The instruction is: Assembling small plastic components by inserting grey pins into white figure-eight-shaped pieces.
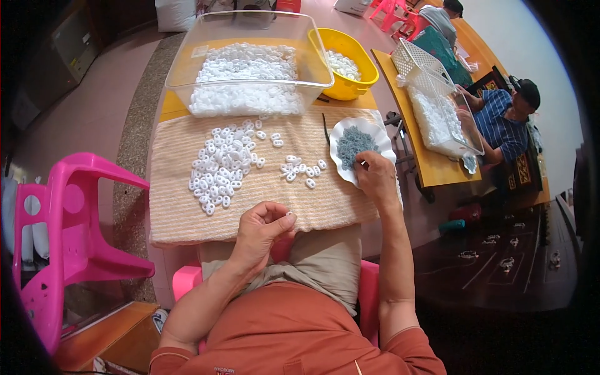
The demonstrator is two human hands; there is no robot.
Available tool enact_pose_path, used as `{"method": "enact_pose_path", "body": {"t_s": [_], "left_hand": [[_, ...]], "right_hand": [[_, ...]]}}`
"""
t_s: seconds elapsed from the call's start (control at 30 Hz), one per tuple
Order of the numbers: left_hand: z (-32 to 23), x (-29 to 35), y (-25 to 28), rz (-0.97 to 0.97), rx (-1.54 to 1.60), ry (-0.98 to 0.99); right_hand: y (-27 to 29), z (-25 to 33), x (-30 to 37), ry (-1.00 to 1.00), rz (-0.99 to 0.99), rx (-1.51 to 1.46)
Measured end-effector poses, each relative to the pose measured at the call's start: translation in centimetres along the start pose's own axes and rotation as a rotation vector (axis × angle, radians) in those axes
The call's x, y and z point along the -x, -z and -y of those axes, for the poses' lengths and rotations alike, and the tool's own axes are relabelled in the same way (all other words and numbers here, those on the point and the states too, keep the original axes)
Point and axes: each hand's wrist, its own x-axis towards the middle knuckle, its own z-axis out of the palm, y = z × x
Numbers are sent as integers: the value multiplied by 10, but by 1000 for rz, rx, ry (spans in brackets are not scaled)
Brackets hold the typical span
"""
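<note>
My left hand (264, 230) is raised over the near edge of the towel, thumb and forefinger pinching a small white plastic piece (289, 214), mostly hidden by the fingers. My right hand (378, 180) reaches to a white scalloped dish (338, 134) heaped with tiny grey parts (355, 145). Its fingertips are closed together at the near side of that heap; whatever is between them is hidden. A large pile of white oval two-holed pieces (220, 164) lies on the towel at the left. Between the pile and the dish is a smaller group of the same pieces (302, 169).
Behind the striped towel (172, 219) stand a clear bin (181, 84) of white pieces and a yellow basin (365, 78). A pink plastic chair (69, 231) is at the left. At the right, a person (503, 122) works at another table (431, 172) with a white basket.
</note>
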Motion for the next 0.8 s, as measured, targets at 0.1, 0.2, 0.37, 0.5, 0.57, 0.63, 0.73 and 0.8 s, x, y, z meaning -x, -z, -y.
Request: {"method": "enact_pose_path", "body": {"t_s": [0.1, 0.2, 0.37, 0.5, 0.57, 0.63, 0.73, 0.8], "left_hand": [[0, 0, 0, -2, -1, 0], [0, 0, 0, 0, 1, 1], [-1, 1, 0, 9, 8, 0], [0, 1, 0, -3, 6, 5], [0, 0, 0, -2, 6, 2], [0, 0, 0, -3, 0, 3], [0, 1, -1, -8, 4, 6], [0, 1, -1, -8, 2, 8]], "right_hand": [[1, 2, 0, 37, 3, 0], [3, 2, 0, 62, 18, 39], [8, 7, 1, 28, 53, 65], [15, 8, 1, -2, 121, 112], [17, 6, 1, 2, 135, 110], [18, 2, 1, 5, 150, 107], [19, 0, 1, 51, 169, 90], [22, 3, 0, 16, 219, 62]]}}
